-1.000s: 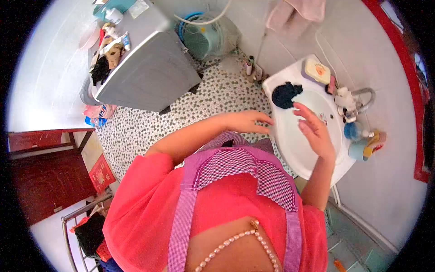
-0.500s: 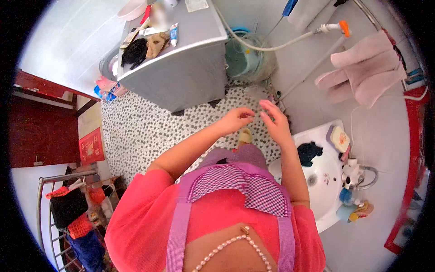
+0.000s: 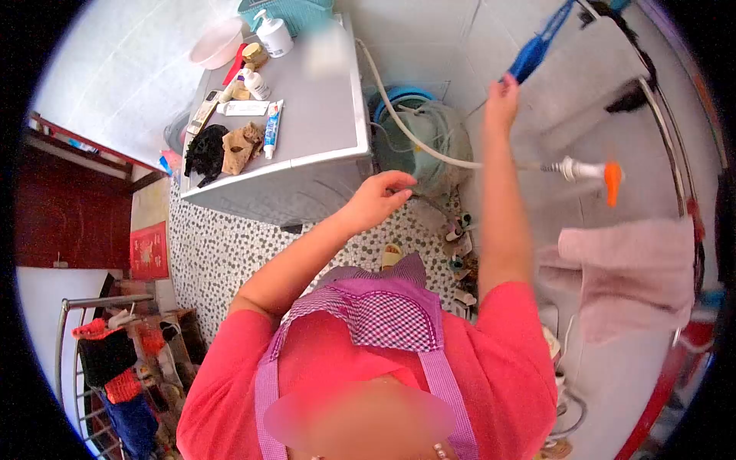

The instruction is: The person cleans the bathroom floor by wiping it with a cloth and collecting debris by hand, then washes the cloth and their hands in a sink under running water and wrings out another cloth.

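My right hand [image 3: 503,100] is raised at the wall, its fingers closed around the lower end of a long blue hanging item [image 3: 529,60]. That item slants up toward the metal rail; its exact kind I cannot make out. Above the floor, near the front of the grey-topped appliance [image 3: 326,115], my left hand [image 3: 381,201] hangs with fingers loosely curved and apart, holding nothing. Behind it stands a blue-green bucket [image 3: 402,107] with clear plastic about it. A pale hose [image 3: 418,142] passes in front of the bucket toward an orange-and-white fitting [image 3: 586,170].
On the appliance top lie a toothpaste tube [image 3: 272,129], a black cloth [image 3: 205,153], a pump bottle [image 3: 274,34] and a pink basin [image 3: 217,43]. A pink towel [image 3: 632,276] hangs at right. A metal rack [image 3: 69,330] with clothes stands at lower left.
My right hand has gone up and away from my left, to the blue hanging item. My left hand has moved slightly left. The view has shifted, and the sink has mostly gone out of sight.
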`<action>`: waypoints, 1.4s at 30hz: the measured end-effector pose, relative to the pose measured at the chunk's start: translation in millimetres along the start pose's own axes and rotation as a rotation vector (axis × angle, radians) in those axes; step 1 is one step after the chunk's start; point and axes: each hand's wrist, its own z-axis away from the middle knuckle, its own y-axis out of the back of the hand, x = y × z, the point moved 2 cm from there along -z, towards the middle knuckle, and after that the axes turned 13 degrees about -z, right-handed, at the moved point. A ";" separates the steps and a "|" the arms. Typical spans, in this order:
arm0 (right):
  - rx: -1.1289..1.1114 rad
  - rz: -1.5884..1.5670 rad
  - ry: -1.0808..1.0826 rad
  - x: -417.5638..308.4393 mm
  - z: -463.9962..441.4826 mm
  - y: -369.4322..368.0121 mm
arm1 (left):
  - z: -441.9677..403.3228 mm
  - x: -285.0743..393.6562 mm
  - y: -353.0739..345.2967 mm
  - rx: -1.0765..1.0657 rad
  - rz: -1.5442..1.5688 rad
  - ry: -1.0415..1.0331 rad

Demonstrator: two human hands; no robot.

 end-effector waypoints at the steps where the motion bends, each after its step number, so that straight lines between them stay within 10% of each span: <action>1: 0.113 0.183 0.098 12.8 -27.9 -5.2 | -8.9 0.2 2.1 0.006 0.043 -0.016; 4: 0.339 0.562 0.188 39.3 -76.6 -14.4 | -34.7 6.7 4.2 0.033 0.145 -0.066; 7: 0.201 0.470 -0.297 93.0 -92.0 3.6 | -58.1 34.5 18.5 0.032 0.104 -0.154; 9: 0.088 0.521 0.021 76.4 -75.6 2.3 | -77.7 57.0 38.7 0.121 0.009 -0.284; 15: -0.158 -0.288 -0.016 -94.7 18.1 -19.2 | -164.8 119.9 85.4 1.072 -0.420 -0.844; 18: 0.005 -0.893 -0.141 -141.8 40.3 -55.9 | -199.9 145.4 44.9 0.847 -0.777 -0.720; 21: 0.037 -1.129 -0.343 -131.3 40.2 -51.1 | -166.3 139.5 28.3 0.707 -0.049 -0.895; 24: 0.005 -1.087 -0.502 -123.9 41.0 -37.9 | -166.5 134.8 3.2 0.650 0.048 -0.782; 27: -0.054 -0.970 -0.599 -140.6 20.9 -29.5 | -161.2 158.6 -13.0 -0.113 1.319 -0.352; 38: 0.060 -0.456 -0.483 -88.5 -4.5 -11.7 | -174.4 137.7 -24.4 0.781 0.251 -0.560; 42: 0.139 0.130 0.019 -87.4 -17.7 -4.3 | -176.5 143.2 -28.7 0.255 0.953 -0.092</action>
